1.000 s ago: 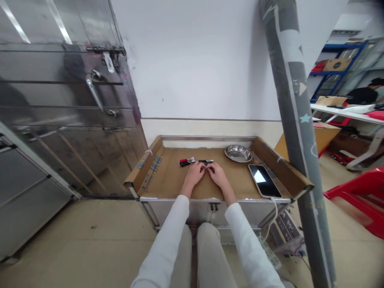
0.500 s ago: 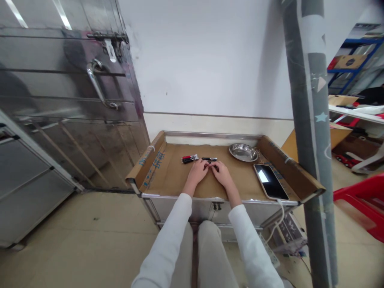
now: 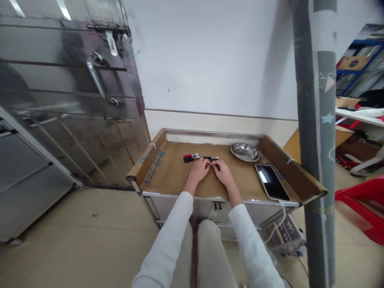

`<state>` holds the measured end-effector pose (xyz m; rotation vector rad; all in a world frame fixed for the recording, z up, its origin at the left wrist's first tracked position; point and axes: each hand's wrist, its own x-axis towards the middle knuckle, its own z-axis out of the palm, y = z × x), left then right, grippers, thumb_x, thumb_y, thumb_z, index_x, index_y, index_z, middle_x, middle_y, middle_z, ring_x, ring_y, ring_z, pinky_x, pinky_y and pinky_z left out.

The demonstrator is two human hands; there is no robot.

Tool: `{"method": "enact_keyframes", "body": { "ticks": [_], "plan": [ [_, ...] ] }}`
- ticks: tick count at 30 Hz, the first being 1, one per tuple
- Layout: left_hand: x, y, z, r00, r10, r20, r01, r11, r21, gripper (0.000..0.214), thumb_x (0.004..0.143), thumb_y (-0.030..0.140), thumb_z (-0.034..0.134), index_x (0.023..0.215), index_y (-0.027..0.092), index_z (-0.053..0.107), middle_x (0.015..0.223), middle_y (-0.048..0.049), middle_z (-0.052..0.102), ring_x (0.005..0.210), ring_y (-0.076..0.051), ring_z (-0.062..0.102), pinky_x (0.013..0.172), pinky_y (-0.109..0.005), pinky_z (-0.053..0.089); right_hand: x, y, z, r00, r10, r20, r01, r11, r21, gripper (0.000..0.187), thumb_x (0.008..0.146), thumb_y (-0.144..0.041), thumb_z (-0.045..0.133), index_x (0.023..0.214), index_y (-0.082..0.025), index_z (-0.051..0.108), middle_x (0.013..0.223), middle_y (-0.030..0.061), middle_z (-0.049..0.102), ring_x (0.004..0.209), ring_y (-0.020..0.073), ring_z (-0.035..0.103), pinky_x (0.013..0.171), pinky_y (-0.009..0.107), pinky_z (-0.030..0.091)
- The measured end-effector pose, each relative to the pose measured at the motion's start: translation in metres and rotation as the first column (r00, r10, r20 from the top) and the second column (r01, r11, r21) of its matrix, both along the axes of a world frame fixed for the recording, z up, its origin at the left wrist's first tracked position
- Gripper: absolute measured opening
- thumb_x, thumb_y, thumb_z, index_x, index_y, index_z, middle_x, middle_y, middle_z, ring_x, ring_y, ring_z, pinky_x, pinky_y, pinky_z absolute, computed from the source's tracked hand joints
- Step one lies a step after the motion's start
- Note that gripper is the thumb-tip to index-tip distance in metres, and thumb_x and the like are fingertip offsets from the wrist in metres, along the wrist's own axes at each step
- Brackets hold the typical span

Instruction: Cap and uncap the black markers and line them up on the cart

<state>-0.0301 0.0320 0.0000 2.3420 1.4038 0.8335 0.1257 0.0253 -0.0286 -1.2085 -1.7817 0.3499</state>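
Note:
My left hand [image 3: 199,171] and my right hand [image 3: 222,172] meet over the middle of the cardboard-lined cart top [image 3: 168,180]. Their fingers are bent inward, with the fingertips pinched close together; whatever they hold between them is hidden or too small to make out. Just beyond the fingertips lies a black pen [image 3: 213,158] with a silver end, partly covered by the hands. To the left of my left hand, a small bunch of red and black pens [image 3: 191,157] rests side by side on the cardboard.
A shallow metal dish [image 3: 245,152] stands at the back right of the cart. In front of it lies a phone [image 3: 271,182] with a white cable [image 3: 282,218] hanging over the front edge. Folded cardboard walls [image 3: 295,170] border the sides. A grey patterned pole [image 3: 316,140] rises at the right.
The camera view has shifted slightly. Both hands keep nearly the same place, fingertips together, with only small finger movement. The pens, dish and phone have not moved.

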Motion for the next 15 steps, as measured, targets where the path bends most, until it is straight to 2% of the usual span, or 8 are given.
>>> {"method": "enact_keyframes", "body": {
  "ticks": [10,15],
  "plan": [
    [-0.0002,-0.0068,0.0073,0.998,0.052,-0.023,-0.052,0.999,0.014,0.015,0.089,0.016,0.049,0.094,0.019,0.063,0.099,-0.0059,0.061,0.093,-0.018,0.060,0.092,-0.032,0.046,-0.0004,0.0007,0.0004,1.000,-0.012,-0.001,0.012,1.000,0.013,0.021,0.083,-0.018,0.046,0.089,-0.021,0.065,0.091,0.0059,0.063,0.085,0.0189,0.059,0.084,0.034,0.048],
    [-0.0015,-0.0063,0.0059,0.998,0.061,-0.034,-0.060,0.998,0.018,0.016,0.089,0.016,0.049,0.095,0.019,0.063,0.100,-0.0056,0.061,0.093,-0.018,0.059,0.093,-0.032,0.046,-0.0010,-0.0007,0.0023,1.000,-0.016,-0.003,0.016,1.000,-0.005,0.021,0.082,-0.017,0.046,0.088,-0.021,0.065,0.092,0.0063,0.063,0.085,0.0189,0.059,0.085,0.035,0.047]
  ]
}}
